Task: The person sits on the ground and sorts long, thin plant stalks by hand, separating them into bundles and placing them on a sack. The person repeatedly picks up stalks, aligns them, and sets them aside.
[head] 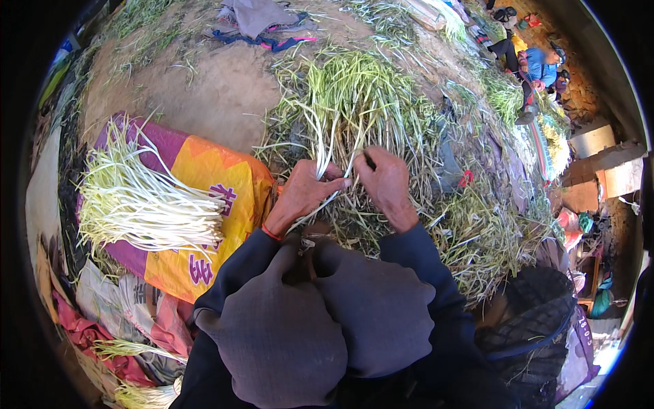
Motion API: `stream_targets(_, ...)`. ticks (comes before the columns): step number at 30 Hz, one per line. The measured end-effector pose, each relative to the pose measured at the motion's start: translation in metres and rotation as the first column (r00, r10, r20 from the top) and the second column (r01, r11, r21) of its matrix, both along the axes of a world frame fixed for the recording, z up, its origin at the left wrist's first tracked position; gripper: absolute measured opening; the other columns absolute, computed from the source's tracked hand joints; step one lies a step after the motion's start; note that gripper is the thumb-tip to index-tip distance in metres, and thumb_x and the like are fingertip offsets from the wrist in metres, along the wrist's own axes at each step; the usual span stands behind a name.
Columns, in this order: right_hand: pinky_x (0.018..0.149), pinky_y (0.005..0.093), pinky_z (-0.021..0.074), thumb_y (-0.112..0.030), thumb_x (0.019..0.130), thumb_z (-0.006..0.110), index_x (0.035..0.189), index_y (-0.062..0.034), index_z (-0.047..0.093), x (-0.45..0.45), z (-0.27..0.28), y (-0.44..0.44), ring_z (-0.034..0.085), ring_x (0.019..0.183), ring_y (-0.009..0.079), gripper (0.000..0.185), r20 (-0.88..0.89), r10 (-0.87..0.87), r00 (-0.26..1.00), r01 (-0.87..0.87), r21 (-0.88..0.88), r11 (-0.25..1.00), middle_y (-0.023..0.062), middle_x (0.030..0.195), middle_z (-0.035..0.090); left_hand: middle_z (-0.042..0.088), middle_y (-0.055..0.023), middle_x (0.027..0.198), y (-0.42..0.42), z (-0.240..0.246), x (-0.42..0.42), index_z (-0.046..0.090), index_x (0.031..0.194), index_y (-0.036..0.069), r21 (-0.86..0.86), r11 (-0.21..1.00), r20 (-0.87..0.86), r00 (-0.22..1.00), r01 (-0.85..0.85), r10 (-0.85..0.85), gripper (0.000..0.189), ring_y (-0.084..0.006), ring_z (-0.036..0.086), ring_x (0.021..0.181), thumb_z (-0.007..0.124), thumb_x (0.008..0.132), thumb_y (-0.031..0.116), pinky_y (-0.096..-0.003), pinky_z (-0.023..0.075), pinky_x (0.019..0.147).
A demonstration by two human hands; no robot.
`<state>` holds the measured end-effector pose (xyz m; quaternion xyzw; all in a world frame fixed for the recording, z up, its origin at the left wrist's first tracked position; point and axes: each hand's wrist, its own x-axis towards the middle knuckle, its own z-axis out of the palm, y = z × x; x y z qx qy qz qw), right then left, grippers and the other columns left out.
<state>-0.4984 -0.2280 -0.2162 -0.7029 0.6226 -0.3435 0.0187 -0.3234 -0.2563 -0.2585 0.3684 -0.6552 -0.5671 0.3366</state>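
My left hand (306, 191) is closed around a few pale stalks (322, 138), blanched white below with yellow-green leaves above. One more stalk (351, 158) slants past its thumb tip. Just to the right, my right hand (382, 176) has its fingers bent close to that stalk; whether they pinch it cannot be told. Beyond both hands lies a large heap of green-leaved stalks (357, 87). On the left, a thick bundle of white stalks (158, 209) rests across a purple and orange woven plastic sack (204, 161).
Leaf waste (485, 235) litters the ground at right, near a dark woven hat or basket (536, 307). A grey cloth (260, 15) lies at the top. Two smaller stalk bundles are at lower left. A person in blue (541, 66) sits at upper right, others near them.
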Motion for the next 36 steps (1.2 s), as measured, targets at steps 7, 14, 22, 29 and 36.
stream_targets(7, 0.053, 0.0428, 0.0459, -0.02, 0.081, 0.066, 0.067, -0.0015, 0.061, -0.072, -0.01, -0.02, 0.059, 0.054, 0.0351, 0.024, -0.015, -0.315, 0.949, 0.311, -0.116, 0.943, 0.016, 0.062, 0.061, 0.063, 0.0007, 0.07, 0.001, -0.002, 0.0, 0.069, 0.081, -0.003, 0.04, 0.999, -0.069, 0.998, -0.011, 0.014, 0.019, -0.0049, 0.053, 0.065, 0.077, 0.082, 0.015, -0.0231, 0.0433, 0.059)
stream_targets(14, 0.059, 0.0402, 0.0485, -0.018, 0.081, 0.067, 0.076, 0.0001, 0.065, -0.108, -0.045, 0.02, 0.063, 0.064, 0.033, 0.019, -0.021, -0.352, 0.936, 0.351, -0.032, 0.936, 0.0155, 0.069, 0.064, 0.064, 0.0023, 0.069, -0.002, 0.004, 0.001, 0.073, 0.082, 0.002, 0.168, 0.985, -0.184, 0.98, -0.042, 0.073, 0.019, -0.0041, 0.049, 0.057, 0.071, 0.087, 0.02, -0.0227, 0.0392, 0.052)
stream_targets(22, 0.068, 0.0289, 0.045, -0.023, 0.097, 0.058, 0.1, 0.0032, 0.066, -0.048, -0.063, 0.069, 0.054, 0.073, 0.0125, 0.028, 0.369, -0.007, 0.929, -0.169, 0.442, 0.881, 0.0072, 0.079, 0.062, 0.071, -0.007, 0.091, -0.014, 0.003, 0.0, 0.061, 0.097, 0.005, 0.525, 0.845, -0.454, 0.873, 0.101, 0.177, 0.017, 0.0002, 0.028, 0.045, 0.059, 0.096, 0.022, -0.0179, 0.0227, 0.04)
stream_targets(29, 0.06, 0.0305, 0.0405, -0.029, 0.101, 0.048, 0.104, 0.0025, 0.064, -0.005, -0.054, 0.095, 0.043, 0.063, 0.0117, 0.035, 0.614, -0.018, 0.789, -0.424, 0.565, 0.708, 0.0045, 0.067, 0.048, 0.07, -0.0079, 0.094, -0.028, -0.01, 0.0, 0.06, 0.101, 0.006, 0.557, 0.826, -0.531, 0.8, 0.08, 0.281, 0.016, 0.0016, 0.03, 0.045, 0.057, 0.098, 0.021, -0.016, 0.0238, 0.039)
stream_targets(36, 0.056, 0.0281, 0.0404, -0.024, 0.098, 0.057, 0.099, 0.0035, 0.063, -0.002, -0.041, 0.114, 0.045, 0.061, 0.0095, 0.028, 0.612, 0.005, 0.791, -0.457, 0.585, 0.67, 0.0038, 0.068, 0.055, 0.07, -0.0067, 0.092, -0.039, -0.012, 0.003, 0.06, 0.107, 0.004, 0.569, 0.821, -0.55, 0.763, 0.043, 0.341, 0.02, 0.0014, 0.031, 0.045, 0.057, 0.098, 0.022, -0.0159, 0.0248, 0.039)
